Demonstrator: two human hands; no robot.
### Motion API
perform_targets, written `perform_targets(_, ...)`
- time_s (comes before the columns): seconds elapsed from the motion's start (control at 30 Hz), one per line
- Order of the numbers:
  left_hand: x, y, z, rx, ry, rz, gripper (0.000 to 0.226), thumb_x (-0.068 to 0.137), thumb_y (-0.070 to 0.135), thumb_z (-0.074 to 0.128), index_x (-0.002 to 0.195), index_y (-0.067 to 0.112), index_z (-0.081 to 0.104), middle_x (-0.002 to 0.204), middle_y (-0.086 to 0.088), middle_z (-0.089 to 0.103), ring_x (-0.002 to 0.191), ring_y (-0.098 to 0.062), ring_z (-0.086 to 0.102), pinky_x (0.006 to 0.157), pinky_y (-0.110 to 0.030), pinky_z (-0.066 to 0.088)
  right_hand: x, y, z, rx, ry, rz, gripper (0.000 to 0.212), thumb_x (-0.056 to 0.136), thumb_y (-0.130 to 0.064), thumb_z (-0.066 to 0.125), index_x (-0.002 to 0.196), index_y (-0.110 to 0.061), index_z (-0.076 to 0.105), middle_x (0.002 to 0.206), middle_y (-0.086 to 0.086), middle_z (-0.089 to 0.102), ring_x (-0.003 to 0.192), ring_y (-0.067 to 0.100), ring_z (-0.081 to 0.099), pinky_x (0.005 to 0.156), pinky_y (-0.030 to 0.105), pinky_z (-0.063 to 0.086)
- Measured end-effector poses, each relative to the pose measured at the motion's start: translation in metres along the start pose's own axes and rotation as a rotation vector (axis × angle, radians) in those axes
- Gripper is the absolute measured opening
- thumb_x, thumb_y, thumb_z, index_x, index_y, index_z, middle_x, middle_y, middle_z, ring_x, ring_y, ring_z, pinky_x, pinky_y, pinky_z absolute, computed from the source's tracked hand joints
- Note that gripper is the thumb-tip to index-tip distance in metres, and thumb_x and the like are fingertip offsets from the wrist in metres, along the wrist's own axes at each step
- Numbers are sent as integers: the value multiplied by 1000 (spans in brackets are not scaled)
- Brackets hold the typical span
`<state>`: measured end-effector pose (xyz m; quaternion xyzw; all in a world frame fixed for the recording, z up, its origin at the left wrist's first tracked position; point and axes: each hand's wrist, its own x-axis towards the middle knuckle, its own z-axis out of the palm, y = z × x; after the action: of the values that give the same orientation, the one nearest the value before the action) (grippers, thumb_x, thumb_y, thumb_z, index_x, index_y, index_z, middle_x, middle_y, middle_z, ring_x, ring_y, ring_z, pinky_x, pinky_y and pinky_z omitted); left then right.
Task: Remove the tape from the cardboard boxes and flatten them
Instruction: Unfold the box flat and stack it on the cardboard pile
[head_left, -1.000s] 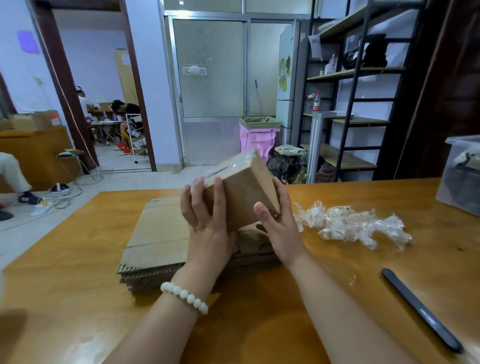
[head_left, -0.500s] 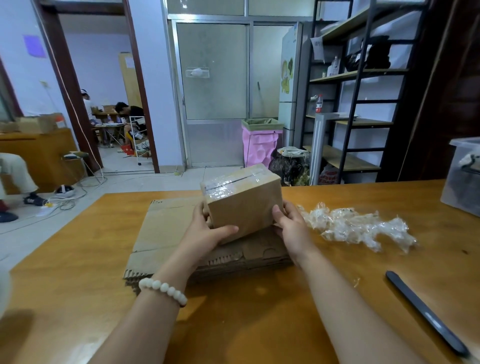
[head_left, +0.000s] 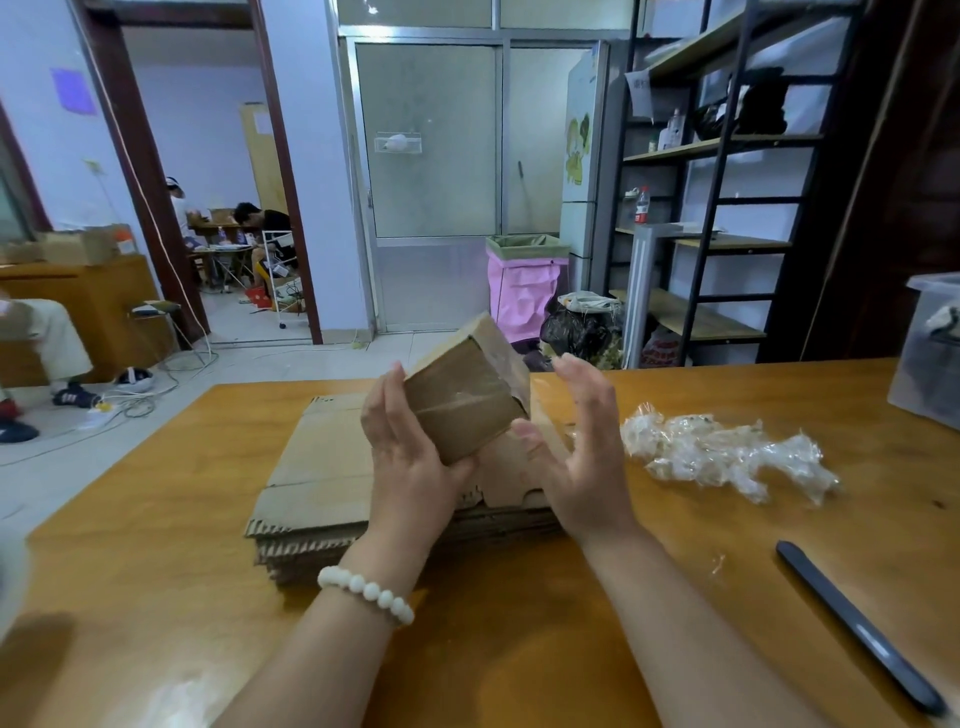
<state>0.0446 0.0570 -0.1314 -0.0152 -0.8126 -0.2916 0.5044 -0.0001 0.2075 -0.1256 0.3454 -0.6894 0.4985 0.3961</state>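
Head view: left hand (head_left: 410, 457) grips a small taped brown cardboard box (head_left: 467, 410), tilted. Right hand (head_left: 582, 452) hovers open beside it.

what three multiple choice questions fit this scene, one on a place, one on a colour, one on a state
1. Where does the crumpled tape lie?
A on the floor
B on the table, right of the flattened cardboard stack
C on a shelf

2. What colour is the bead bracelet?
A white
B red
C black

3. What state is the small box in?
A flattened
B whole, with tape across it
C torn open

Answers:
1 B, it lies on the wood beside the stack.
2 A, white beads circle the left wrist.
3 B, the left hand holds it up intact, clear tape across its face.
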Motion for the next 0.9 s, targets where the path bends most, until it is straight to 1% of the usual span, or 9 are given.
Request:
perform_targets(0.1,-1,-6,5,91,14,227,99,66,16,81,142,10,18,137,-7,26,125,-33,28,102,-61,39,1,-2,5,-125,19,-179,45,90,-44,56,127,-20,46,134,7,35,127,22,38,107,23,34)
perform_targets(0.23,-5,-6,13,141,-22,337,83,79,32,56,144,7,11,137,-11,30,126,-35,31,109,-50,33,0,-1,5,-213,24,-265,24,86,-29,63,106,-15,67,130,11,40,123,25,41,110,21,28)
perform_targets(0.33,-4,-7,14,149,-40,347,80,78,31,55,144,6,16,137,-11,30,126,-36,31,112,-44,27,-1,0,5,-223,13,-240,19,87,-26,63,88,-11,73,130,10,41,121,26,42,108,20,29)
perform_targets(0.43,-4,-7,13,156,-39,347,75,76,30,56,140,4,26,136,-11,31,125,-35,32,112,-41,25,-2,-2,7,-233,0,-227,20,89,-24,60,85,-8,72,130,10,41,121,28,43,104,24,35)
perform_targets(0.53,-4,-7,13,134,-23,310,75,74,26,63,137,7,29,135,-9,30,124,-35,32,110,-44,31,-2,-6,8,-123,3,-181,17,92,-20,55,89,-6,65,129,10,45,120,25,47,98,30,44)
perform_targets(0.67,-5,-10,13,122,5,220,99,55,6,86,135,11,28,133,-6,28,121,-32,30,101,-49,38,-1,-11,7,130,-13,-70,4,96,-14,45,98,-14,48,124,7,49,120,4,48,92,19,46)
perform_targets(0.77,-5,-10,11,75,8,173,104,48,-3,85,133,16,27,131,-2,26,119,-29,28,101,-47,34,0,-15,6,213,14,44,6,97,-19,39,98,-17,45,114,-1,56,107,-3,56,86,16,49)
perform_targets(0.83,-6,-10,12,59,-5,149,105,49,-4,84,132,20,24,131,0,24,119,-28,27,102,-46,34,2,-18,4,269,55,144,7,100,-19,37,97,-23,42,103,-7,61,92,2,63,77,20,52)
perform_targets(0.9,-7,-11,12,40,-30,105,107,51,-4,83,132,26,21,132,3,21,122,-26,25,104,-44,30,3,-22,3,352,82,283,15,102,-14,34,96,-26,40,96,-5,66,87,12,67,75,27,56)
